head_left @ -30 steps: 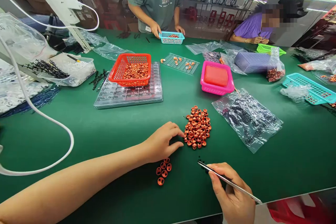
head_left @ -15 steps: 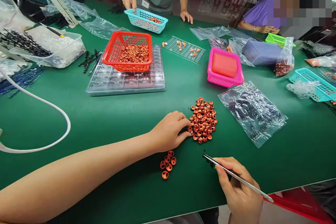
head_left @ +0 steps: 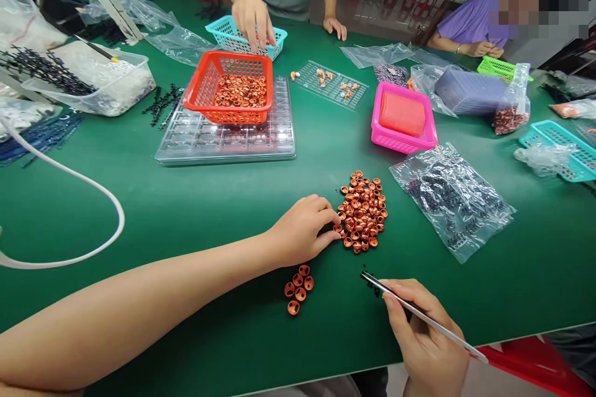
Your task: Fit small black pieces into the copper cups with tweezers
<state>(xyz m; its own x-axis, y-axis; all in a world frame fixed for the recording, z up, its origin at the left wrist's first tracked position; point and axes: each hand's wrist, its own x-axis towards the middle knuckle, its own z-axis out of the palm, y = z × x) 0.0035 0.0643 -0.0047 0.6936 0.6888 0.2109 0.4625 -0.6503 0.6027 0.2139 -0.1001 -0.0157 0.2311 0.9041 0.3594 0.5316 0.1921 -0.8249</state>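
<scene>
My left hand (head_left: 305, 232) rests at the left edge of a pile of small copper-coloured cups (head_left: 363, 214). Its thumb and forefinger close around one cup (head_left: 337, 228) at the pile's side. Just below that wrist, several loose cups (head_left: 300, 293) with dark holes lie in a small group. My right hand (head_left: 426, 329) grips metal tweezers (head_left: 419, 311) like a pen. Their tips point left, over tiny black parts (head_left: 376, 290) lying on the green table. Whether the tips hold one of these parts is too small to tell.
A red basket (head_left: 193, 99) of copper pieces stands on stacked clear trays (head_left: 223, 152). Rightward are a pink basket (head_left: 404, 144) and a plastic bag (head_left: 454, 205) of dark parts. Across the table, a co-worker's hand (head_left: 254, 18) reaches over a blue basket (head_left: 223, 31). A white cable (head_left: 93, 183) curves at left.
The co-worker's hand has moved from the blue basket's rim to over its inside, and that basket sits farther left. The view has shifted slightly. My hands keep their places.
</scene>
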